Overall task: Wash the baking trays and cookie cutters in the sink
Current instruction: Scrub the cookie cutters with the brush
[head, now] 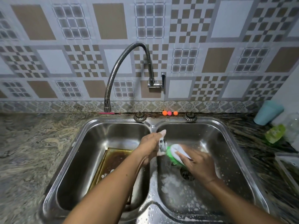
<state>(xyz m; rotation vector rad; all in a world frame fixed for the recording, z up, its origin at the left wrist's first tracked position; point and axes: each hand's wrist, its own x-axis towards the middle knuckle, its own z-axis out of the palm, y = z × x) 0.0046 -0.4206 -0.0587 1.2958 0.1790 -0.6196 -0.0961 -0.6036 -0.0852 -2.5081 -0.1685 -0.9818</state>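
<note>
Your left hand (149, 148) pinches a soapy cookie cutter (162, 145); your right hand (199, 163) grips a green scrubber (170, 155) over the right basin of the sink (152, 123). A baking tray (113, 160) lies in the left basin.

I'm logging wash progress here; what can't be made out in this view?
Head view only.
- Small item in the left hand: foam, blur and fingers hide its shape.
- Baking tray: left forearm covers its near part.
- Drain: partly under the right hand gripping the scrubber.
- Container at the right edge: cut by the frame.
</note>
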